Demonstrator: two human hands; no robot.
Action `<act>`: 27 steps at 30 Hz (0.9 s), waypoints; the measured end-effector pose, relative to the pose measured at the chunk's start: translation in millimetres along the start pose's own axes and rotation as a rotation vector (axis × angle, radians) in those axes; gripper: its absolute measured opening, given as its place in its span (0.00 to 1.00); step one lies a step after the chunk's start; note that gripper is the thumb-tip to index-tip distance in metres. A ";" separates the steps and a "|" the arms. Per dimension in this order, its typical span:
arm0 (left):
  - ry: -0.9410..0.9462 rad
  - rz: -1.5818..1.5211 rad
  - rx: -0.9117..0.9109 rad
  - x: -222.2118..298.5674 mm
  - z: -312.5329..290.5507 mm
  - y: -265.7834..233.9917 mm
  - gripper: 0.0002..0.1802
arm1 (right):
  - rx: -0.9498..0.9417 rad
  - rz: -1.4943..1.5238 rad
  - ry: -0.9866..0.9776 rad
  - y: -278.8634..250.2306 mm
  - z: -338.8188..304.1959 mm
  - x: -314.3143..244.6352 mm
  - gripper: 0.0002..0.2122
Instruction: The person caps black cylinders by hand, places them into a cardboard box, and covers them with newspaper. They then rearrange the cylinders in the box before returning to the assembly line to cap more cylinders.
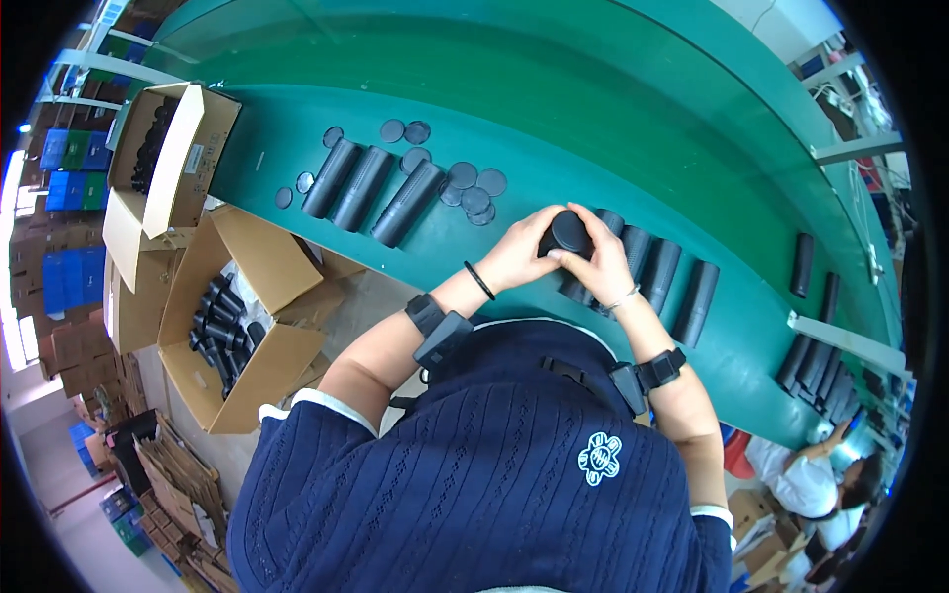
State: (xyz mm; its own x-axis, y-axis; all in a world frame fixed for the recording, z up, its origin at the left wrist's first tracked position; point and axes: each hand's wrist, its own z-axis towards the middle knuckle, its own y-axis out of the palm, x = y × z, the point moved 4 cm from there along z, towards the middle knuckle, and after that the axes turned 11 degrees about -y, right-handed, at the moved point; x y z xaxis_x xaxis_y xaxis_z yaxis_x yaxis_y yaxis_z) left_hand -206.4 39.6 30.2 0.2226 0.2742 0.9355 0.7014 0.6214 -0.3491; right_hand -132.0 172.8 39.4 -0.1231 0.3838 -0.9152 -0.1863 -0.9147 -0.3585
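Both hands are wrapped round a black cylinder with a round flat end (567, 231) facing up, above the green bench. My left hand (518, 253) closes on its left side. From the right, my right hand (607, 265) grips it, with the thumb over the near edge of the round end. Several black tubes (660, 269) lie side by side just right of and partly beneath my right hand. Left of my hands, three more black tubes (364, 188) lie slanted on the bench. Around them are scattered several thin black discs (462, 176).
An open cardboard box (194, 383) with black flared parts (219, 321) stands left of the bench (287, 119). Another open box (206, 163) sits behind it. More black tubes (816, 368) lie at the far right, beyond a metal bar (850, 344). A person (806, 482) works at lower right.
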 end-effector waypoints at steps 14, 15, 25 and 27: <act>-0.065 -0.196 -0.275 -6.8 -11.1 -21.7 0.40 | -0.105 0.175 0.046 9.4 -2.0 -13.5 0.33; -0.071 -0.197 -0.269 -10.0 -12.6 -21.7 0.40 | -0.127 0.113 0.011 9.5 0.6 -17.5 0.32; -0.238 -0.571 -0.273 -13.2 -21.3 -8.9 0.32 | -0.038 0.406 0.175 16.7 -2.8 -0.9 0.20; -0.338 -0.724 -0.294 -17.8 -20.4 -3.1 0.30 | -0.024 0.413 0.176 18.1 -2.4 -1.3 0.20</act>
State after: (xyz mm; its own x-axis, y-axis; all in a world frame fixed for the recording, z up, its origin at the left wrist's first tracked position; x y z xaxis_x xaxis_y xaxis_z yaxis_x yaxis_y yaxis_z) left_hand -198.7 17.9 15.8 -0.5303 0.1160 0.8398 0.7507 0.5247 0.4015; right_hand -132.9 155.4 33.7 -0.0139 -0.0398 -0.9991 -0.1332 -0.9902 0.0413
